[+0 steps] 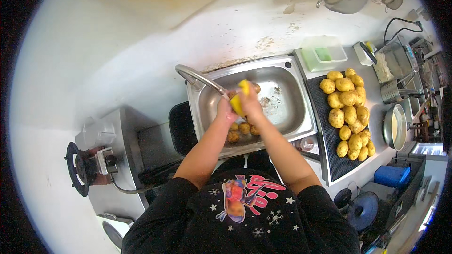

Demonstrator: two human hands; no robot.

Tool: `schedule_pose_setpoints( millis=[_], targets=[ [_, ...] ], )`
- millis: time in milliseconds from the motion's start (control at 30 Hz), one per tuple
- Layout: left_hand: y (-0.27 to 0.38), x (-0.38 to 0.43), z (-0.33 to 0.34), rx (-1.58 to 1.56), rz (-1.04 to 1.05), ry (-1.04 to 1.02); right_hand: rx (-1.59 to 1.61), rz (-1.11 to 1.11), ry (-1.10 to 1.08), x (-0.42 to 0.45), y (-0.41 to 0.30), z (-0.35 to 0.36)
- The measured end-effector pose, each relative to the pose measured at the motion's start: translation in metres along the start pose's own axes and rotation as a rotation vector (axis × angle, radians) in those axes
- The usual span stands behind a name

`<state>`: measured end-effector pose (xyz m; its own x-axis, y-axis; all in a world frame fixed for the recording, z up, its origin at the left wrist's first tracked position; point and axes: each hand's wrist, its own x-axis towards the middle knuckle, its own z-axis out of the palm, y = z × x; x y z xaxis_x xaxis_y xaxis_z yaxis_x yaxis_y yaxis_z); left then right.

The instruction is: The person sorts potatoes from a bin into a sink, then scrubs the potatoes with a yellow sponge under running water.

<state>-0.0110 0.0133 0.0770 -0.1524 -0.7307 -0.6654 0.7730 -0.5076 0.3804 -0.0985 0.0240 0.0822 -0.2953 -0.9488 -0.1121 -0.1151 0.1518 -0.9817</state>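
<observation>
My right hand [250, 103] grips a yellow sponge or cloth [237, 106] over the stainless steel sink [296, 109]. Close against it, under the curved metal faucet [201, 79], my left hand [226, 108] looks wet and is closed around a brown potato [232, 94], mostly hidden by the sponge and fingers. Several unpeeled potatoes [244, 127] lie on the basin floor near my wrists, and another potato [256, 88] shows beyond my right hand. Brown dirt [266, 103] is scattered over the basin's bottom.
Right of the sink, a black ridged mat [317, 95] bears a pile of yellow potatoes [349, 98]. A green-tinted plastic container [324, 54], a metal bowl [395, 127] and a perforated utensil holder [390, 90] stand nearby. To the left is a gas burner [79, 169].
</observation>
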Motion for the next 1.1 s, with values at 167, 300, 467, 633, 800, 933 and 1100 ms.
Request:
schedule_pose_setpoints(
  millis=[167, 300, 467, 633, 800, 933, 1100],
  targets=[
    [-0.012, 0.011, -0.016, 0.119, 0.095, -0.046, -0.346, 0.132, -0.135, 0.005, -0.011, 0.007],
    [-0.022, 0.023, -0.012, 0.226, 0.156, -0.079, -0.215, 0.339, -0.039, 0.05, 0.022, -0.002],
    [0.004, 0.007, -0.006, 0.114, 0.069, 0.017, 0.009, 0.199, -0.026, 0.025, 0.01, -0.009],
    [-0.002, 0.003, -0.01, 0.068, -0.015, -0.093, -0.292, -0.397, 0.027, -0.01, -0.014, 0.014],
    [-0.015, 0.022, -0.013, 0.167, -0.086, -0.062, -0.303, 0.045, 0.187, 0.029, 0.005, 0.009],
    [-0.008, 0.009, 0.004, 0.083, -0.168, -0.258, -0.041, 0.286, 0.107, 0.057, 0.029, -0.011],
    [0.019, 0.013, -0.009, -0.029, -0.179, -0.026, 0.297, 0.239, -0.033, 0.035, -0.004, -0.013]
  ],
)
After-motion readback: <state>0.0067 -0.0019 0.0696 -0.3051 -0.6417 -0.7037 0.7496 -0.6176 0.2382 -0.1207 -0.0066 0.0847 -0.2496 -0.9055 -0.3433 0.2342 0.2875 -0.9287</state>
